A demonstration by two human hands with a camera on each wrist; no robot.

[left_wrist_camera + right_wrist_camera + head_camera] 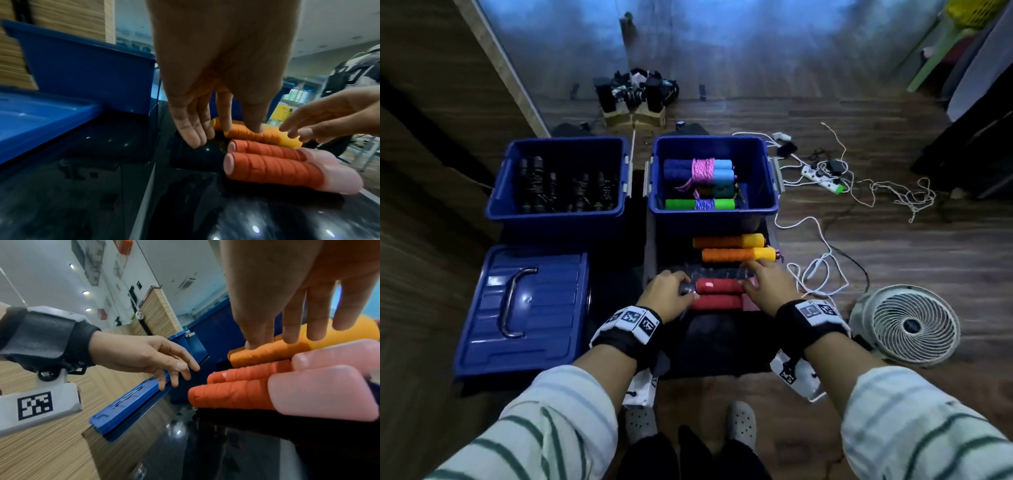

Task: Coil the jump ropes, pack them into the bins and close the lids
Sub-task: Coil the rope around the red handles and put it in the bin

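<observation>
With both hands spread and holding nothing, left hand [669, 291] at 9 o'clock and right hand [763, 287] at 3 o'clock of the red-wrapped jump rope bundle [719, 294], I judge they should clasp both ends evenly, keeping its 2 handles together, then lift it to the 12 o'clock bin [714, 214].

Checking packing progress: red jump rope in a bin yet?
Out. The red jump rope lies on the dark surface before the right bin, between both open hands.
</observation>
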